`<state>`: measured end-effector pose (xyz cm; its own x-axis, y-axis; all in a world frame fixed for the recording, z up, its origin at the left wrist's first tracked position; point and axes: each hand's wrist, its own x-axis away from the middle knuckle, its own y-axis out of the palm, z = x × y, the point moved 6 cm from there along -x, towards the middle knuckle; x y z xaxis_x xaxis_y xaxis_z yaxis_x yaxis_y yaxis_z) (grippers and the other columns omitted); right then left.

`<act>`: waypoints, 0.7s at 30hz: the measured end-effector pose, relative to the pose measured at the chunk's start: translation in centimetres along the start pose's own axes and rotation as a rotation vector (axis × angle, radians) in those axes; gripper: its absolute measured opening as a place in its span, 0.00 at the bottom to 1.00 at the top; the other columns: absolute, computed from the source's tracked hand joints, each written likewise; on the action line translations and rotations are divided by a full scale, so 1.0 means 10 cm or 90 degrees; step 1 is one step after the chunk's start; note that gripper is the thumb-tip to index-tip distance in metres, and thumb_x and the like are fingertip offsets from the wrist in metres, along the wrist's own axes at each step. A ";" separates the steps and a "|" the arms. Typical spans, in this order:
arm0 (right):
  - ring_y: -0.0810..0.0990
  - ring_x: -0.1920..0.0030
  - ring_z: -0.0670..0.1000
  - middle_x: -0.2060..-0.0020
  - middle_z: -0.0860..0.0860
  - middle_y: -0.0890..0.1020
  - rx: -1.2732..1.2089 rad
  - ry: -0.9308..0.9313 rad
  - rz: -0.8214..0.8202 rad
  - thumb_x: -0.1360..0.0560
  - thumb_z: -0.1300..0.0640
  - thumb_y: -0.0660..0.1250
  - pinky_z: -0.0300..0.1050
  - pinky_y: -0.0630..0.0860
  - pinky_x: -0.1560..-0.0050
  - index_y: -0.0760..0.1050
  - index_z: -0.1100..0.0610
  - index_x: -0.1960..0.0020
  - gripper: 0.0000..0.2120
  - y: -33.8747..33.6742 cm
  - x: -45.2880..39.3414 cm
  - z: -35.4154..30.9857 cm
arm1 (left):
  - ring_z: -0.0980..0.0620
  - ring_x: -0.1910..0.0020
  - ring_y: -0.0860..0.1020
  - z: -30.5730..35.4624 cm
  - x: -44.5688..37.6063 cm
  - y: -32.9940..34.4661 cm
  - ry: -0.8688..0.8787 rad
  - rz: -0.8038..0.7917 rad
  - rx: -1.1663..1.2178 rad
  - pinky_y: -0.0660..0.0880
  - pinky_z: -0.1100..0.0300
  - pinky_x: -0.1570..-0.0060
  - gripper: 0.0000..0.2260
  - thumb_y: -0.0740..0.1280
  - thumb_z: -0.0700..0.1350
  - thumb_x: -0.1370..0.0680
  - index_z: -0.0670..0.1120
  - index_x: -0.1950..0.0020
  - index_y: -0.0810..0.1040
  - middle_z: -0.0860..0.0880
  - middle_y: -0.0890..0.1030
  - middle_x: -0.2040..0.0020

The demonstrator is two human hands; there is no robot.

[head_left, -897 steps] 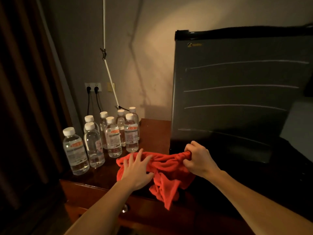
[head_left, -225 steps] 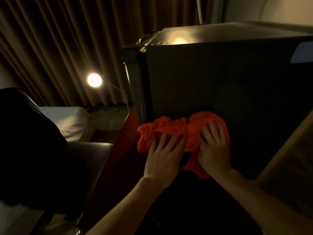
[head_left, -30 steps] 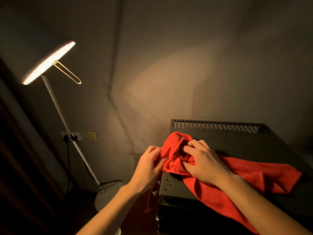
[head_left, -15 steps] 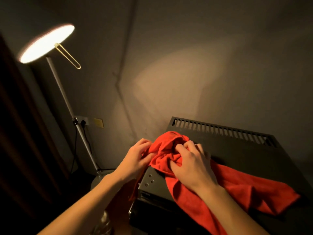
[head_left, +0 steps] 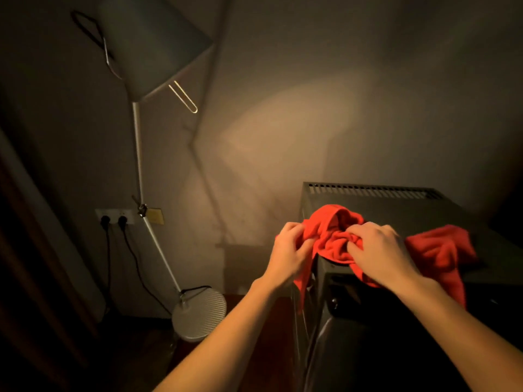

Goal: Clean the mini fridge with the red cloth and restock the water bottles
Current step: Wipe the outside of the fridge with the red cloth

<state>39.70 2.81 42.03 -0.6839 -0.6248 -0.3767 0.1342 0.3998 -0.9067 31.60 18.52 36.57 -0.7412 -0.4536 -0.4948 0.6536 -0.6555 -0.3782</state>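
We grip the red cloth (head_left: 336, 239) with both hands on top of the mini fridge (head_left: 396, 213), at its left front corner. Our left hand (head_left: 291, 250) and right hand (head_left: 379, 250) each curl round bunched folds, while the cloth's loose ends hang over the fridge's left side and front.

Two bare forearms enter from the lower edge of the head view, each ending in a bare hand: the left hand (head_left: 288, 251) and the right hand (head_left: 380, 251). No sleeve, glove, watch, ring or bracelet shows on either arm from wrist to frame edge. Fingernails appear short and unpainted; the dim, warm lighting hides finer detail.
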 end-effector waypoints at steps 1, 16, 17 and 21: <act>0.79 0.54 0.63 0.53 0.57 0.82 0.012 0.009 -0.008 0.28 0.56 0.68 0.51 0.74 0.49 0.82 0.52 0.48 0.09 -0.04 0.07 -0.08 | 0.53 0.54 0.75 -0.01 0.03 -0.04 0.012 -0.012 0.004 0.71 0.58 0.51 0.11 0.66 0.48 0.25 0.41 0.53 0.80 0.47 0.76 0.53; 0.77 0.57 0.55 0.56 0.49 0.82 0.076 -0.081 -0.023 0.37 0.59 0.80 0.51 0.79 0.52 0.83 0.53 0.50 0.17 -0.19 0.72 -0.74 | 0.59 0.45 0.73 -0.22 0.62 -0.27 0.081 -0.133 0.033 0.66 0.68 0.41 0.05 0.66 0.43 0.23 0.47 0.50 0.80 0.52 0.74 0.48; 0.77 0.57 0.54 0.56 0.48 0.81 0.088 -0.099 -0.031 0.37 0.58 0.80 0.51 0.79 0.52 0.82 0.52 0.51 0.16 -0.18 0.72 -0.79 | 0.60 0.44 0.72 -0.26 0.64 -0.26 0.070 -0.129 0.031 0.64 0.71 0.41 0.06 0.65 0.42 0.23 0.47 0.48 0.81 0.52 0.74 0.47; 0.74 0.55 0.54 0.56 0.48 0.80 0.166 -0.134 -0.050 0.36 0.54 0.77 0.51 0.78 0.52 0.82 0.50 0.52 0.13 -0.08 0.67 -0.94 | 0.60 0.44 0.72 -0.41 0.74 -0.17 0.030 -0.114 0.054 0.65 0.68 0.40 0.06 0.65 0.42 0.23 0.46 0.49 0.81 0.50 0.75 0.45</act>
<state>28.23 4.56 42.02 -0.5399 -0.7823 -0.3107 0.2849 0.1774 -0.9420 25.64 18.77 30.31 -0.8349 -0.2978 -0.4630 0.4956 -0.7727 -0.3966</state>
